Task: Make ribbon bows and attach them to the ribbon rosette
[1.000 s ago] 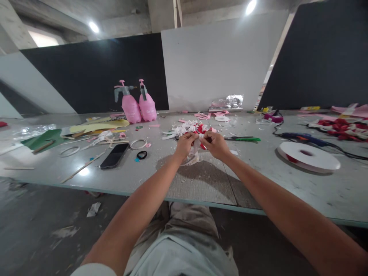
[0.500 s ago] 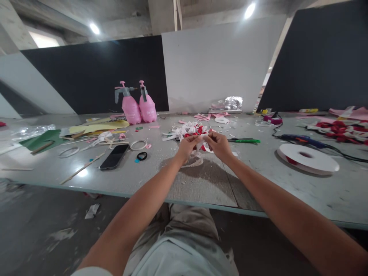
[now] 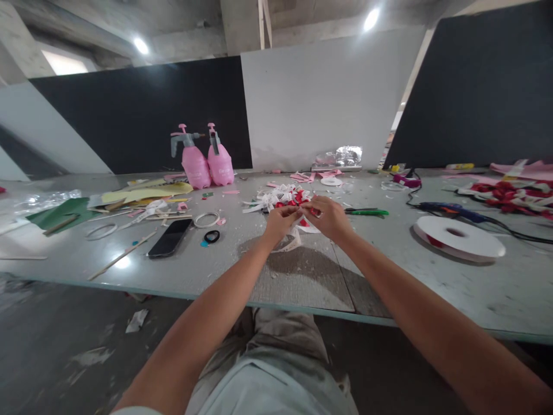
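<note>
In the middle of the table, my left hand and my right hand meet with fingertips pinched close together. Between them is a piece of ribbon, mostly covered by the fingers. Just behind lies a pile of white and red ribbon, cut or looped into short pieces. A strip of white ribbon curls on the table below my fingers. Green-handled scissors lie right of my right hand, their blades partly hidden behind it.
A ribbon spool, a glue gun with its cord and more red-white ribbon lie to the right. Leftward are a phone, tape rings, sticks, coloured sheets and two pink spray bottles.
My fingertips have come closer together, and the white ribbon piece that showed between them is now mostly covered. My right hand has turned slightly over it. The view has shifted a little.
</note>
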Available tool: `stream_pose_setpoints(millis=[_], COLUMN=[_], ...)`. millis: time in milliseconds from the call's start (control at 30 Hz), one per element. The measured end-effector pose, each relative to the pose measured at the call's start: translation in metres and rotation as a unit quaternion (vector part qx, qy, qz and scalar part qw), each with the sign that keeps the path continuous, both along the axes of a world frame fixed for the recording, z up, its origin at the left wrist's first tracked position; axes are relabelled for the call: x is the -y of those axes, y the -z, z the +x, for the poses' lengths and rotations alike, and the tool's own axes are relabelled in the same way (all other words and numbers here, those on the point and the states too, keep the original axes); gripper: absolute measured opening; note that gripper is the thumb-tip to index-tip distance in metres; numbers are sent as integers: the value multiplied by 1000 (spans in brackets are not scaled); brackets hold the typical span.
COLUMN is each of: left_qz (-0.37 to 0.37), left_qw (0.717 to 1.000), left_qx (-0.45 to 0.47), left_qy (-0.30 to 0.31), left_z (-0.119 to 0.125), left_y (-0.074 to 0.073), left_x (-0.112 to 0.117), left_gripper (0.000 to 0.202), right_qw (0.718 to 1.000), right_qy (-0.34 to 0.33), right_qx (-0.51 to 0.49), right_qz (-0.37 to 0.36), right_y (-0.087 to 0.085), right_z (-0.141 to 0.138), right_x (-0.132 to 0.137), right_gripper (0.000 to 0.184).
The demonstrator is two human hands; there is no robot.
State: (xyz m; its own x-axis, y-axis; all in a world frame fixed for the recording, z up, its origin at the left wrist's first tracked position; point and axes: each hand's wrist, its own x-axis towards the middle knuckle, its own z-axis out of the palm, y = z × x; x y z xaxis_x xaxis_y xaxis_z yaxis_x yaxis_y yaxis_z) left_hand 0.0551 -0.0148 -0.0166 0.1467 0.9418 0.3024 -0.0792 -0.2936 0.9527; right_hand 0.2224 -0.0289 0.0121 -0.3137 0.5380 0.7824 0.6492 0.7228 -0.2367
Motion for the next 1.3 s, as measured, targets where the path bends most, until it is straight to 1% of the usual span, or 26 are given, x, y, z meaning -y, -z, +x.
stream_pose_setpoints(millis=[67, 200, 300, 400, 467, 767, 900, 1000, 1100, 1200, 1300], left_qz=[27, 93, 121, 124, 121, 112, 122, 129, 123, 121, 124], left_qw=[999, 987, 979, 977, 976, 977, 972, 970, 974, 979, 982], left_qx=[-35, -126, -153, -163, -167, -167, -182, -183, -168, -151, -135], left_qy=[-2, -49, -58, -62, -68, -74, -83, -91, -91, -65, -47], left_z=[-1, -2, -3, -3, -3, -3, -3, -3, -2, -3, -4], left_y=[2, 1, -1, -1, 0, 1, 2, 2, 1, -1, -3], left_x=[-1, 0, 2, 1, -1, -1, -2, -2, -1, 0, 1], left_gripper=[36, 26, 19, 16, 15, 14, 13, 14, 19, 24, 24], right_qw=[999, 992, 981, 971, 968, 969, 974, 983, 992, 987, 981], right_qy=[12, 56, 94, 124, 132, 118, 110, 93, 44, -9, -33], right_qx=[36, 116, 168, 202, 215, 215, 194, 140, 49, -37, -69], right_qz=[-6, -11, -9, -7, -7, -18, -36, -72, -111, -156, -178], right_y=[2, 2, 1, 1, 2, 4, 3, 2, 2, 3, 4], right_z=[2, 1, -6, -12, -15, -15, -14, -11, -4, 1, 3], right_x=[-4, -7, -4, -2, -2, -6, -10, -13, -14, -12, -10], right_gripper=[19, 17, 18, 19, 20, 17, 18, 16, 19, 26, 29])
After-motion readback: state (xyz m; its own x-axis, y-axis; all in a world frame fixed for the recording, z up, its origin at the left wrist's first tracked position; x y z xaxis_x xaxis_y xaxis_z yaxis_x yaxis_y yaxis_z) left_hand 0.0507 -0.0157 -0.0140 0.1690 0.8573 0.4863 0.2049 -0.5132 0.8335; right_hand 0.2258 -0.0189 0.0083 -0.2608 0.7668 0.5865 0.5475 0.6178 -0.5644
